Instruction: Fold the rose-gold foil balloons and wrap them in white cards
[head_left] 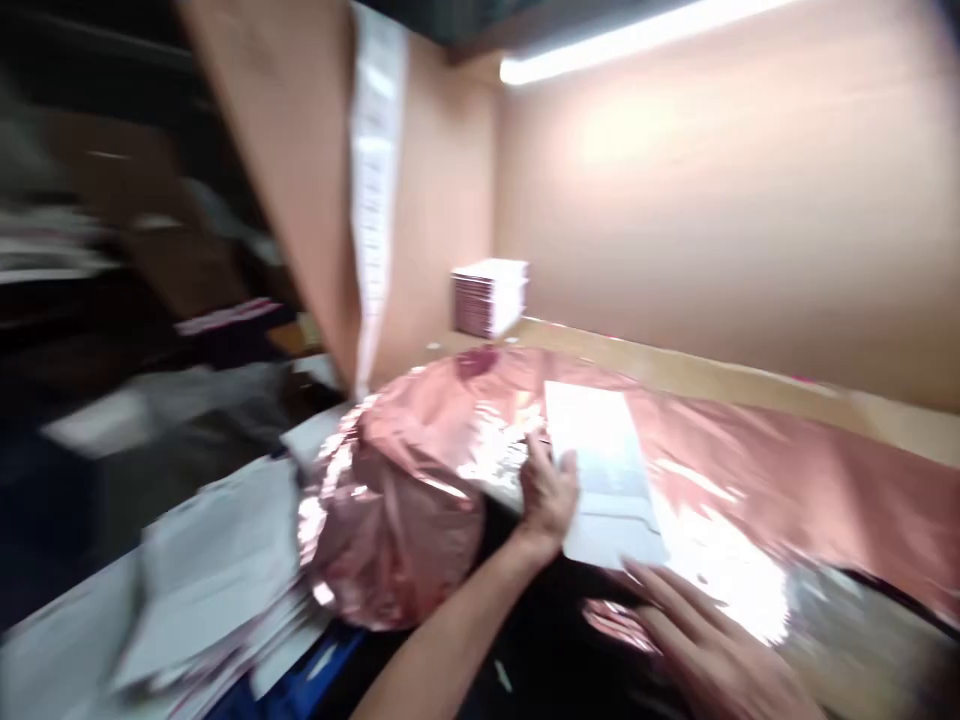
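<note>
Here's the white packet (606, 460), lying on the shiny pink foil, left hand (553, 492) at its left edge (whether it's gripping, I can't tell). And the right hand (709, 640), blurred, fingers stretched out and grasping nothing, sits right by the packet's lower corner!

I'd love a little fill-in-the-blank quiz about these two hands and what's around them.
1. In the picture, the left hand is at the ____ (left/right) edge of the flat white piece.
2. The shiny foil-like material is ____ (pink/green).
3. The right hand appears ____ (higher/lower) in the picture than the left hand.
4. The bright light bar is near the ____ (top/bottom) of the picture.

Missing words: left; pink; lower; top.
</note>
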